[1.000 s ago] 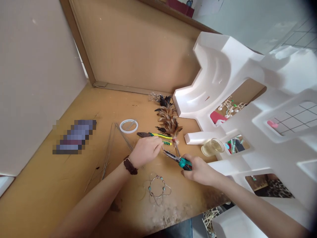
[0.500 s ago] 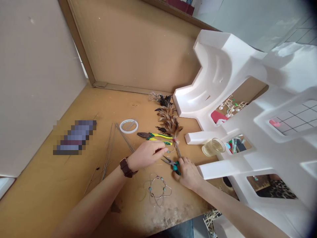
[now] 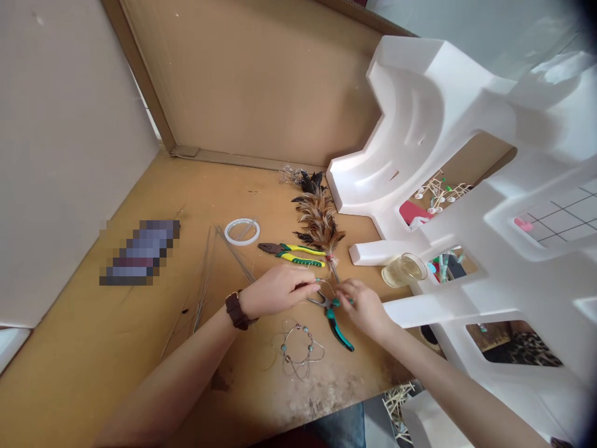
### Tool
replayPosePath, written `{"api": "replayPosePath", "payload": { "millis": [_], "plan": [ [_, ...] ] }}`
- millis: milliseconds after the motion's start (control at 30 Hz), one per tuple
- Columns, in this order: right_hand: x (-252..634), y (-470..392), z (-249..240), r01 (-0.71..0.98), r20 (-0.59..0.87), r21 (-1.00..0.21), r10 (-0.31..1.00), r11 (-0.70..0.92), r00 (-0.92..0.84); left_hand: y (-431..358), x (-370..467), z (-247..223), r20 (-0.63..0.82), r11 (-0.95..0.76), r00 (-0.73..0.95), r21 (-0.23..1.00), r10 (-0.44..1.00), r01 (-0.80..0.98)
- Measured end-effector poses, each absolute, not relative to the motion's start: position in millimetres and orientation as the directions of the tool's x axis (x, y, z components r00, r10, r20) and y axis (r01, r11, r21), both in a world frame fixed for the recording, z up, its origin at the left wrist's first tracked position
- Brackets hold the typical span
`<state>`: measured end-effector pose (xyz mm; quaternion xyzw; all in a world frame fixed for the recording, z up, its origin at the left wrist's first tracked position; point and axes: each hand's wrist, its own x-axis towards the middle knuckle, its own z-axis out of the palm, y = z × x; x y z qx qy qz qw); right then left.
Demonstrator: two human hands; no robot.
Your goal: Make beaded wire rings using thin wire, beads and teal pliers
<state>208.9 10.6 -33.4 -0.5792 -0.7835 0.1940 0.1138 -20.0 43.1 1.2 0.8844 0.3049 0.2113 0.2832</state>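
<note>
My left hand (image 3: 280,290), with a brown watch strap on its wrist, pinches a thin wire (image 3: 328,284) that carries a small bluish bead. The wire curves toward my right hand (image 3: 366,308), whose fingers are closed near its end; whether they grip it is hidden. Just under the right fingers lie teal-handled pliers (image 3: 339,331), their jaws pointing left. Closer to me rests a ring of bent wire with several beads (image 3: 298,359). Beyond my left hand are yellow-and-green pliers (image 3: 298,255), beside a bundle of brown and black feathers (image 3: 317,214).
A white tape roll (image 3: 228,238) and loose straight wires (image 3: 203,289) lie left of the pliers. Farther left is a blurred-out object (image 3: 142,252). On the right stand a glass (image 3: 402,271) and a large white moulded structure (image 3: 410,124). A cardboard panel (image 3: 252,81) rises behind.
My right hand has come off the teal-handled pliers, which now lie with their handles showing. Its fingers have moved up and left toward the wire. My left hand keeps its pinch.
</note>
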Motion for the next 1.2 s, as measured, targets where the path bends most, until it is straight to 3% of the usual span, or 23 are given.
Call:
{"api": "replayPosePath", "payload": {
  "millis": [100,200,433,600,733,933,1067,1200],
  "plan": [
    [207.8,21.8,-13.0,0.630,-0.066,-0.768,0.964,0.116,-0.258,41.3,-18.1,1.2,0.143,-0.677,0.780,0.606,0.609,0.418],
    [199.7,23.1,2.4,0.452,-0.165,-0.892,0.935,-0.005,-0.315,38.9,-15.2,0.5,0.116,-0.695,0.793,0.567,0.598,0.441],
    [185.1,15.3,6.8,0.366,-0.287,-0.921,0.871,-0.136,-0.398,35.3,-13.4,-0.3,0.142,-0.720,0.770,0.490,0.623,0.492],
    [190.9,17.6,5.3,0.329,-0.319,-0.923,0.877,-0.201,-0.360,35.9,-14.7,0.5,0.129,-0.671,0.724,0.513,0.677,0.536],
    [198.3,18.8,8.7,0.304,-0.339,-0.919,0.898,-0.252,-0.279,39.1,-15.5,-7.9,0.012,-0.587,0.672,0.499,0.741,0.638],
    [205.5,16.8,15.3,0.236,-0.338,-0.928,0.918,-0.288,-0.207,31.8,-8.7,-31.3,-0.276,-0.585,0.705,0.408,0.653,0.701],
    [208.0,14.3,15.3,0.223,-0.335,-0.930,0.923,-0.291,-0.190,22.5,-7.9,-47.2,-0.310,-0.619,0.724,0.379,0.616,0.688],
    [209.7,11.7,14.1,0.236,-0.335,-0.929,0.921,-0.287,-0.200,18.5,-12.2,-56.7,-0.260,-0.601,0.728,0.426,0.635,0.676]
  ]
}}
